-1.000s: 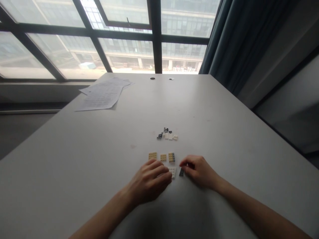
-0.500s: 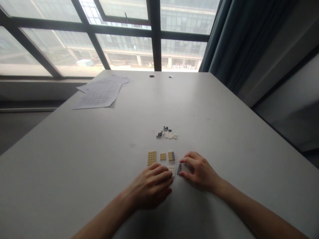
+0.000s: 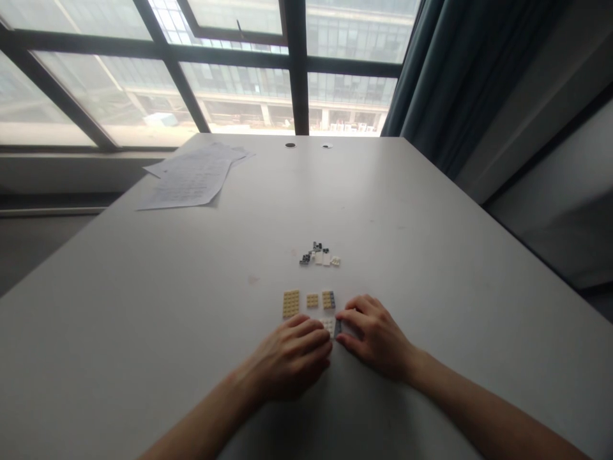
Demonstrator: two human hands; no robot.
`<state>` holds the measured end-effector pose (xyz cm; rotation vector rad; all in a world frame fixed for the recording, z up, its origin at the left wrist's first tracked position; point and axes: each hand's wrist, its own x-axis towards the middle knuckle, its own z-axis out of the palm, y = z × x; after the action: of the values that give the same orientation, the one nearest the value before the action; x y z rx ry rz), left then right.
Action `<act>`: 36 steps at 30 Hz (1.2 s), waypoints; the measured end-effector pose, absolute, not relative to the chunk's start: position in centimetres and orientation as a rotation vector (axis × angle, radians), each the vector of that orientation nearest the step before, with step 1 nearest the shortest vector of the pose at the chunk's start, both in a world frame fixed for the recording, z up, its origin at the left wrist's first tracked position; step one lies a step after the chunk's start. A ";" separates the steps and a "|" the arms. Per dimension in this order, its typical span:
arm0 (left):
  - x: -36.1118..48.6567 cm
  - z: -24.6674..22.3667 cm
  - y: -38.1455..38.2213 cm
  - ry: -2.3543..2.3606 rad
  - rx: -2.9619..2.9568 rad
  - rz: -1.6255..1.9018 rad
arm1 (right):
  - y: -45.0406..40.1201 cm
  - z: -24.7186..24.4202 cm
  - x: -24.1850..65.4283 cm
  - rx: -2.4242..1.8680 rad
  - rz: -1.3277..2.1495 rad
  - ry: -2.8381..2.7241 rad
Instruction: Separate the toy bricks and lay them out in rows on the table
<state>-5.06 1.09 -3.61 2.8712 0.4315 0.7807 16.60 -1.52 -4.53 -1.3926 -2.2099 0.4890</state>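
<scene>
A white studded plate point(image 3: 327, 326) lies flat near the front of the table, its left part covered by the curled fingers of my left hand point(image 3: 297, 354). Right beside it is a narrow dark grey plate point(image 3: 338, 328), with the thumb and fingers of my right hand point(image 3: 373, 332) closed round its ends. Just beyond my hands lie a large tan plate point(image 3: 290, 303), a small tan plate point(image 3: 312, 300) and a tan plate with a blue-grey strip along its right side point(image 3: 328, 299).
A small pile of white and dark grey pieces point(image 3: 320, 257) lies farther out on the white table point(image 3: 191, 268). Printed papers point(image 3: 194, 179) rest at the back left, and two round holes are near the far edge by the window.
My right hand has moved left, bringing the dark grey plate up close to the white plate. My left hand has hardly moved.
</scene>
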 end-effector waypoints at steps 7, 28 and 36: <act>-4.8 -3.4 1.1 0.443 2.867 0.811 | -1.4 -4.7 16.7 -1.371 0.445 -2.228; -6.5 -3.4 8.9 1.493 2.523 0.857 | -0.4 -4.9 17.3 -1.344 0.567 -1.727; -4.1 -3.6 11.5 1.715 2.466 0.541 | -0.4 -5.0 17.3 -1.348 0.596 -1.699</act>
<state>-4.13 11.54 -3.60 2.4656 1.7146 0.5410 17.26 -0.37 -4.98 -1.3480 -1.6995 0.5958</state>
